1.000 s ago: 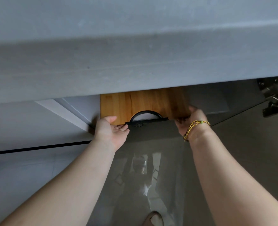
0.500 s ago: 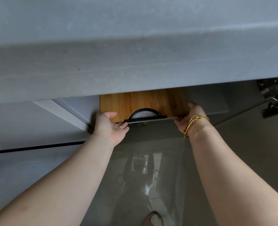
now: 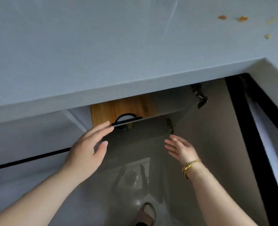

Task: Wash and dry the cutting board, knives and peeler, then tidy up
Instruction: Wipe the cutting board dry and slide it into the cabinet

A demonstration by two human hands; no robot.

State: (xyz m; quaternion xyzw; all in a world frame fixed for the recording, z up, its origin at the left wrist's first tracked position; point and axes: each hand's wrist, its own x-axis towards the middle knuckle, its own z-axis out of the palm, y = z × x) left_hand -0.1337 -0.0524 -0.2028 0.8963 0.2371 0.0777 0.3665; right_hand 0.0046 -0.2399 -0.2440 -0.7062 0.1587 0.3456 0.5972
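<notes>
Under grey counter (image 3: pixel 118 54), cutting board (image 3: pixel 118 106) just beyond left hand (image 3: pixel 87 149)

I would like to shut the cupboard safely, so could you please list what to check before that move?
1. Cutting board inside, under the countertop: ok, with its black handle at the front.
2. Right hand clear of the board: ok, open.
3. Left hand clear: cannot tell; its fingertips are at the board's front edge.
4. Cupboard door shut: not ok, it stands open.
5. Countertop tidy: not ok, orange scraps lie on it.
6. Board dry: cannot tell.
</notes>
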